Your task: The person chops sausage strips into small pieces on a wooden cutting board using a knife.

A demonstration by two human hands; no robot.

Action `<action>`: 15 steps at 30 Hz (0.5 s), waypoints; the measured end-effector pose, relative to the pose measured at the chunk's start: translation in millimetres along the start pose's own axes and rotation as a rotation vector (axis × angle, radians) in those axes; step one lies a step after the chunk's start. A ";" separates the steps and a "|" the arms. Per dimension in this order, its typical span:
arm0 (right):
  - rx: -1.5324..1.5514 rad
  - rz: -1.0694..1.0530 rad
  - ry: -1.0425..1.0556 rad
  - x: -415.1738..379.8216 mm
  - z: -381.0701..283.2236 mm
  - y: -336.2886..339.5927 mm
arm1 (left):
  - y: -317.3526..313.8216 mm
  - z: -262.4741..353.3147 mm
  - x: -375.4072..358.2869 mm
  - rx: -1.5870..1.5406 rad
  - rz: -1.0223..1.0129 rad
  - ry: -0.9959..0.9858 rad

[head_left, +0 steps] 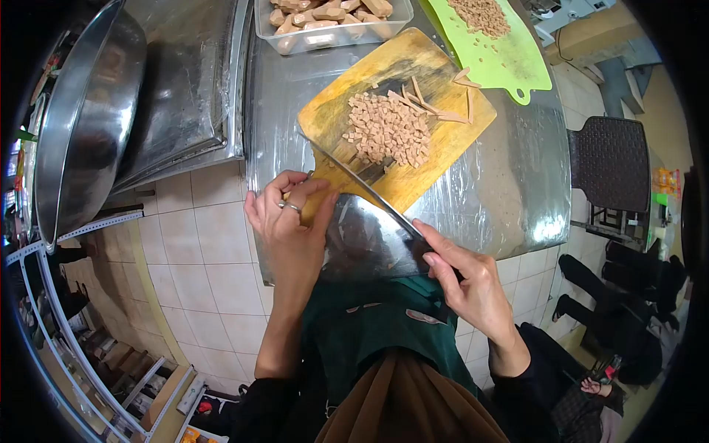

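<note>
My left hand (284,214), with a ring on one finger, is closed around the handle end of a worn wooden cutting board (443,151). In my right hand (469,277) is the handle of a long knife (362,182). Its blade slants up and left across the board's near corner, close to my left fingers. Small pinkish-brown diced pieces (388,127), which look like sausage, lie heaped mid-board, beyond the blade. Several thin uncut strips (422,103) of the same food rest beside the heap, toward the far right.
Behind the board stands a clear plastic container (336,35) of larger sausage-like pieces. A green cutting mat (509,70) at the far right bears more diced bits (481,16). The metal table (509,199) is film-covered. A large metal bowl (88,118) stands left; a dark stool (609,162) is at right.
</note>
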State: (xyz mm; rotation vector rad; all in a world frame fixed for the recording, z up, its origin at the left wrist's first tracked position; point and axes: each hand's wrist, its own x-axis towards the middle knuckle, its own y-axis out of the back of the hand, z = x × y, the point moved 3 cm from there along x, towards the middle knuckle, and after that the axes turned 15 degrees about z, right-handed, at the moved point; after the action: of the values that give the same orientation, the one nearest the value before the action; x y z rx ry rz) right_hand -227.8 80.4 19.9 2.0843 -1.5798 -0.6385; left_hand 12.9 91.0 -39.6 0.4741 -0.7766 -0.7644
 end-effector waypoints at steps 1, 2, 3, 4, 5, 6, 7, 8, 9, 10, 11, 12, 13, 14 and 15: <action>-0.005 -0.015 0.004 -2.0 0.8 -1.1 | -3.2 0.1 -1.0 0.009 0.006 -0.009; -0.006 -0.022 0.020 -4.1 0.3 -1.6 | -5.0 0.6 -1.5 0.018 0.013 -0.017; -0.008 -0.028 0.036 -6.0 -0.1 -1.9 | -5.7 0.9 -1.3 0.030 0.011 -0.006; -0.010 -0.033 0.047 -7.5 0.3 -2.0 | -7.0 1.5 -1.6 0.039 0.005 0.006; -0.018 -0.028 0.066 -8.0 0.8 -2.9 | -7.7 1.7 -2.0 0.049 -0.001 0.017; -0.025 -0.023 0.085 -8.2 2.0 -4.6 | -8.3 2.0 -2.2 0.052 0.000 0.018; -0.032 -0.019 0.105 -8.2 3.0 -6.7 | -8.6 2.0 -2.3 0.056 0.001 0.019; -0.046 -0.009 0.120 -7.6 3.8 -8.6 | -8.7 1.9 -2.2 0.061 0.003 0.021; -0.060 0.001 0.136 -6.5 4.5 -10.4 | -9.1 1.8 -2.3 0.063 -0.001 0.021; -0.075 0.011 0.151 -5.2 5.1 -12.3 | -9.6 2.0 -2.3 0.065 -0.005 0.022; -0.097 0.015 0.168 -4.2 5.8 -15.2 | -10.2 2.4 -2.4 0.066 -0.009 0.022; -0.118 0.019 0.184 -3.1 6.1 -18.9 | -10.3 3.3 -2.2 0.067 -0.008 0.016; -0.139 0.025 0.200 -1.6 5.0 -22.0 | -10.3 4.6 -1.8 0.068 -0.007 0.010; -0.172 0.010 0.193 1.7 1.0 -24.2 | -10.4 5.9 -1.2 0.068 -0.006 0.001; -0.204 -0.003 0.185 6.4 -5.0 -25.3 | -10.4 6.7 -0.8 0.073 -0.010 0.007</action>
State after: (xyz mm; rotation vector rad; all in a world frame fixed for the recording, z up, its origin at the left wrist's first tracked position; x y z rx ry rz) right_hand -204.0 80.8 8.1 1.9353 -1.3506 -0.5650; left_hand 2.9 84.2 -42.3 0.5470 -0.7980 -0.7449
